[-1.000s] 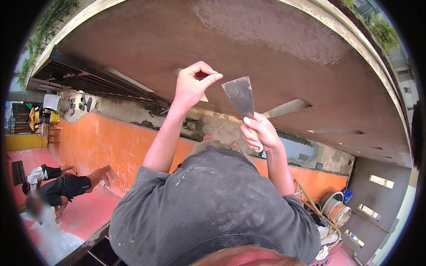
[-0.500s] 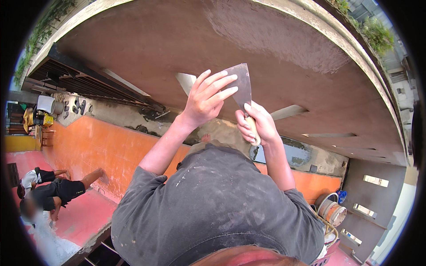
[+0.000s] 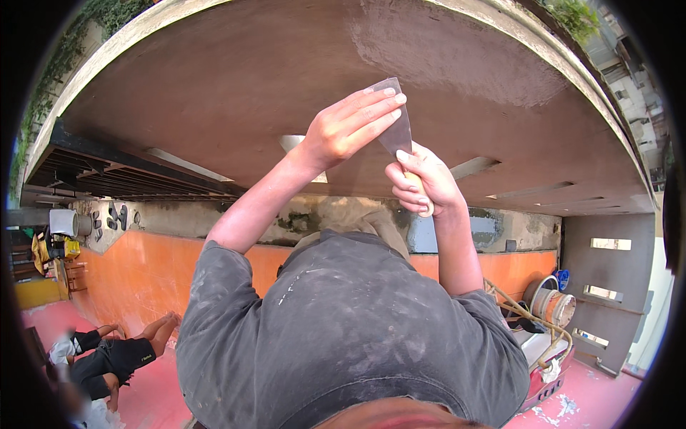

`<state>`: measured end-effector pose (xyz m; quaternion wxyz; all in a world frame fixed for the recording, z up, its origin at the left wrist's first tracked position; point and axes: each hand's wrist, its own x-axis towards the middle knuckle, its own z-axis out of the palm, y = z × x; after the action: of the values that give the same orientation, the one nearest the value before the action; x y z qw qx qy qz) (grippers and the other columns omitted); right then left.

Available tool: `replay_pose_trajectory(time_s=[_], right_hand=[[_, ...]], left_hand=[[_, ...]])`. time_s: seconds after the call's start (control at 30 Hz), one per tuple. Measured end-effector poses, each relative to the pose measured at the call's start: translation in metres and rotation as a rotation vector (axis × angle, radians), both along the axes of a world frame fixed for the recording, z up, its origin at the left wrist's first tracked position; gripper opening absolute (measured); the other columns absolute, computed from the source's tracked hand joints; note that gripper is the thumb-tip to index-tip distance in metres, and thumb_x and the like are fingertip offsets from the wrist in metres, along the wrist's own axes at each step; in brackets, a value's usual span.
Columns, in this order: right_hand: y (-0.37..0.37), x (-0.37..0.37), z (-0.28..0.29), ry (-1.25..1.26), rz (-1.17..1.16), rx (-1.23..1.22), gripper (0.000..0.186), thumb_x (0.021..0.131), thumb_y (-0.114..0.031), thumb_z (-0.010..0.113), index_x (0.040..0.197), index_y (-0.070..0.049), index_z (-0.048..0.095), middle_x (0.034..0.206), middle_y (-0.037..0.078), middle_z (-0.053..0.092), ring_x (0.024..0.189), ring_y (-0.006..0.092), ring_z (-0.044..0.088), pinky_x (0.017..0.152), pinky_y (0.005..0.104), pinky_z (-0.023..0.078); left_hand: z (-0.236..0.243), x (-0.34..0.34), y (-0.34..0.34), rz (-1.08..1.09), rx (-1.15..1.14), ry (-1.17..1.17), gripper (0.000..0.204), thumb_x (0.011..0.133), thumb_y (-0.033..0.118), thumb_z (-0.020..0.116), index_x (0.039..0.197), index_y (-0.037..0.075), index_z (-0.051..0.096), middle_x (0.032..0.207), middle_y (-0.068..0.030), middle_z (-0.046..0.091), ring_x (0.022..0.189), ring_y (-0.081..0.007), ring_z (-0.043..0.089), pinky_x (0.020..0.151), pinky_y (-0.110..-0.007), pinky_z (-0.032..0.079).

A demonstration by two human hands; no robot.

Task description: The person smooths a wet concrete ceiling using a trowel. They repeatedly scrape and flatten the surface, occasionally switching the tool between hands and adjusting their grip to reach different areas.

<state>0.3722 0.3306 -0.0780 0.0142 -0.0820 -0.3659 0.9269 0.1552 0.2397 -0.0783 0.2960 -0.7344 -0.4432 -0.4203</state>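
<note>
Scraper (image 3: 400, 141) gripped in right hand (image 3: 434, 175) before brown wall (image 3: 236, 93). Blade (image 3: 398, 133), untouched second ago, now partly covered by straight-fingered left hand (image 3: 341, 130); pinch cannot be told, thumb hidden. Blade, not wall, seemingly being tended.

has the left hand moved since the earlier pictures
Yes: the left hand has moved right and slightly up, judged against the pale slot in the wall. Its fingers, left of the scraper blade a second ago, now lie across it.
</note>
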Motion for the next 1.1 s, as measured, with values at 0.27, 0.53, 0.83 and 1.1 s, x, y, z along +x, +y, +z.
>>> replay_pose_trajectory(time_s=[0.27, 0.53, 0.83, 1.1], right_hand=[[0.005, 0.012, -0.004, 0.103, -0.091, -0.109, 0.05, 0.113, -0.015, 0.046, 0.161, -0.013, 0.03, 0.071, 0.004, 0.043, 0.04, 0.0075, 0.034, 0.031, 0.0217, 0.034], [0.023, 0.017, 0.007, -0.096, -0.016, 0.061, 0.053, 0.113, -0.015, 0.051, 0.163, -0.011, 0.035, 0.061, -0.003, 0.042, 0.04, 0.0033, 0.036, 0.033, 0.0203, 0.033], [0.04, 0.01, 0.027, -0.188, 0.073, 0.205, 0.059, 0.108, -0.006, 0.051, 0.166, -0.01, 0.035, 0.059, -0.005, 0.041, 0.041, 0.0028, 0.035, 0.035, 0.0217, 0.033], [0.042, -0.006, 0.039, -0.163, 0.138, 0.232, 0.058, 0.109, -0.005, 0.05, 0.164, -0.011, 0.036, 0.059, -0.004, 0.04, 0.038, 0.0041, 0.034, 0.033, 0.0221, 0.031]], left_hand=[[-0.018, 0.013, 0.025, 0.006, 0.079, -0.116, 0.031, 0.085, 0.007, 0.072, 0.116, 0.002, 0.075, 0.126, -0.0111, 0.077, 0.118, -0.029, 0.074, 0.099, -0.044, 0.062], [-0.03, 0.03, 0.035, 0.067, 0.104, -0.253, 0.031, 0.077, -0.01, 0.074, 0.108, -0.001, 0.074, 0.118, -0.0161, 0.079, 0.111, -0.0339, 0.077, 0.095, -0.045, 0.063], [-0.045, 0.038, 0.041, 0.196, 0.221, -0.338, 0.02, 0.081, -0.006, 0.077, 0.099, 0.003, 0.077, 0.115, -0.0114, 0.081, 0.11, -0.0283, 0.078, 0.097, -0.042, 0.063], [-0.039, 0.035, 0.037, 0.313, 0.266, -0.372, 0.02, 0.079, -0.008, 0.077, 0.094, 0.006, 0.074, 0.112, -0.0112, 0.081, 0.109, -0.0282, 0.078, 0.097, -0.042, 0.063]])
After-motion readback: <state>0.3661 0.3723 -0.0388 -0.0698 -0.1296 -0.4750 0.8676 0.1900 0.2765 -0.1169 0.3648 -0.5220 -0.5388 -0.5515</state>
